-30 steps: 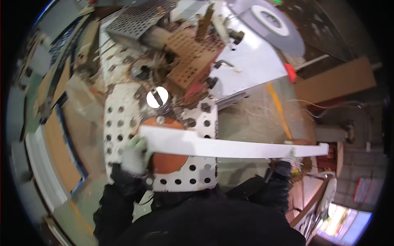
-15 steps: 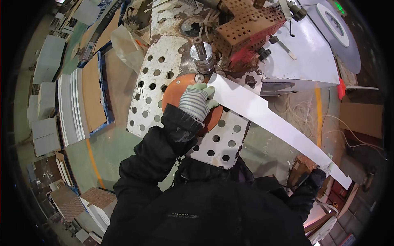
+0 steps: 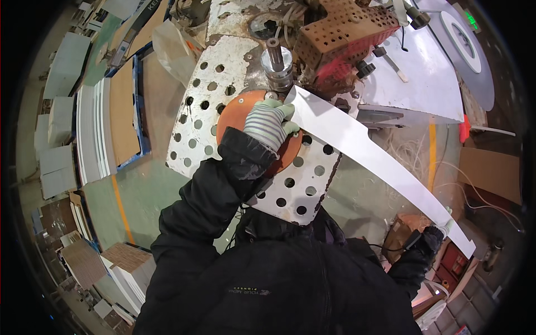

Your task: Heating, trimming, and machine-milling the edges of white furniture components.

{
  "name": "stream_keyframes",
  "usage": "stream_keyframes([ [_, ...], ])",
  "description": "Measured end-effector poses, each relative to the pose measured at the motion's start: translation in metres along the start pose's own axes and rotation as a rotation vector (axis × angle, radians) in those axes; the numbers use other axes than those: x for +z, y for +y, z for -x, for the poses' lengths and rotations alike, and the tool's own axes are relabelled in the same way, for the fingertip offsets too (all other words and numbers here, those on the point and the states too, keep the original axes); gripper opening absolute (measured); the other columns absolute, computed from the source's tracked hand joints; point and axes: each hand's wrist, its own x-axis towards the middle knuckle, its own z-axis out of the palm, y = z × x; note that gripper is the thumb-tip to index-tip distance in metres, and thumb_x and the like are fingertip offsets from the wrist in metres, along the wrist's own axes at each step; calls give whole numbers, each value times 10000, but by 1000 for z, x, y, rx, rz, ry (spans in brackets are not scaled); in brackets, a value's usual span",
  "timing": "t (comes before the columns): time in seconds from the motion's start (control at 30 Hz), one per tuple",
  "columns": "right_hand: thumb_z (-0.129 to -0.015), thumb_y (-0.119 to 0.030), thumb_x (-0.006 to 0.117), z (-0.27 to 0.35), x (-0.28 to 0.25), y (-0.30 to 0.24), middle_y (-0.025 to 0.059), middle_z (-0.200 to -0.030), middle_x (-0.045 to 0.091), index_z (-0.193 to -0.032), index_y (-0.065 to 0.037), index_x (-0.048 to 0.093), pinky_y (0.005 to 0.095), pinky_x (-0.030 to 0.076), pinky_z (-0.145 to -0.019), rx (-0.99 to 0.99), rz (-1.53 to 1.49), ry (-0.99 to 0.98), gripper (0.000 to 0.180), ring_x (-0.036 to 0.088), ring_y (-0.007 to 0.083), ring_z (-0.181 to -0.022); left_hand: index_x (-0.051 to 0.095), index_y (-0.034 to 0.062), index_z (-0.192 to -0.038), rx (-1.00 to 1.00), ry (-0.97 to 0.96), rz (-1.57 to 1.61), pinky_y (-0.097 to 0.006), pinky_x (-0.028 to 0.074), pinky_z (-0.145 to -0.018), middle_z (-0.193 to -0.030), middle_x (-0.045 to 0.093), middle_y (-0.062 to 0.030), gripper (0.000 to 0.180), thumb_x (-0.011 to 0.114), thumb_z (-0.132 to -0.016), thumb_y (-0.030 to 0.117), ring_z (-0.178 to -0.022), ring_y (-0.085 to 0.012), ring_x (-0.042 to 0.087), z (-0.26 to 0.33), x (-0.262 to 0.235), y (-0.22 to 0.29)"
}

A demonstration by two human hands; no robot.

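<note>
A long, curved white board (image 3: 365, 151) slants from the machine table down toward the lower right. My left hand (image 3: 268, 120), in a striped glove, grips its upper left end with the thumb and fingers pressed together. Beneath that hand lies an orange-brown disc (image 3: 230, 114) on the perforated table plate (image 3: 245, 58). The board's upper end sits right beside an upright metal spindle cutter (image 3: 276, 66); whether they touch, I cannot tell. My right hand (image 3: 446, 228), gloved too, is closed round the board near its notched lower end. Part of that hand is hidden by the board.
A rusty perforated guard (image 3: 340, 36) with black knobs stands behind the spindle. To the right is a white machine surface (image 3: 421, 81). Stacked white panels (image 3: 92, 131) stand at the left, a cardboard box (image 3: 491, 170) at the right. Loose cables (image 3: 410, 153) lie on the floor.
The table and spindle sit slightly higher in the picture, as the view has shifted. Both hands keep their grip on the board, whose upper end stays beside the spindle.
</note>
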Motion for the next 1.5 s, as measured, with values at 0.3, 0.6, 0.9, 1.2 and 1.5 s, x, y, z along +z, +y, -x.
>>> stream_keyframes([
  [0.3,-958,-429,480,24,32,12,176,-1331,559,-1356,12,478,536,373,-1089,-19,12,6,595,514,339,-1237,702,17,-1070,3,18,-52,-368,502,-782,-972,648,-164,391,775,-746,222,-866,-305,618,0,-2,4],
  [0.6,-959,-431,476,38,51,4,177,-1340,553,-1364,9,473,539,365,-1094,-34,24,3,598,505,341,-1249,701,9,-1063,23,13,-20,-378,499,-796,-969,652,-166,385,775,-753,225,-888,-309,619,-2,1,3],
  [0.9,-960,-433,471,62,63,8,178,-1349,547,-1372,6,468,542,358,-1099,-64,26,21,601,497,343,-1260,700,-2,-1068,3,-7,-7,-379,493,-809,-985,656,-180,389,781,-746,201,-904,-321,621,-5,1,8],
  [1.2,-962,-434,467,33,84,-5,178,-1357,541,-1379,3,462,546,350,-1104,-75,21,23,605,488,345,-1271,707,-1,-1033,22,38,-2,-389,492,-826,-937,664,-174,366,783,-740,207,-906,-334,619,2,-1,3],
  [1.5,-963,-436,462,-12,102,3,179,-1366,535,-1387,0,457,549,342,-1110,-38,23,14,608,479,346,-1282,701,-4,-1019,-27,101,-18,-401,483,-806,-930,647,-174,353,776,-744,205,-905,-332,611,14,-6,-9],
])
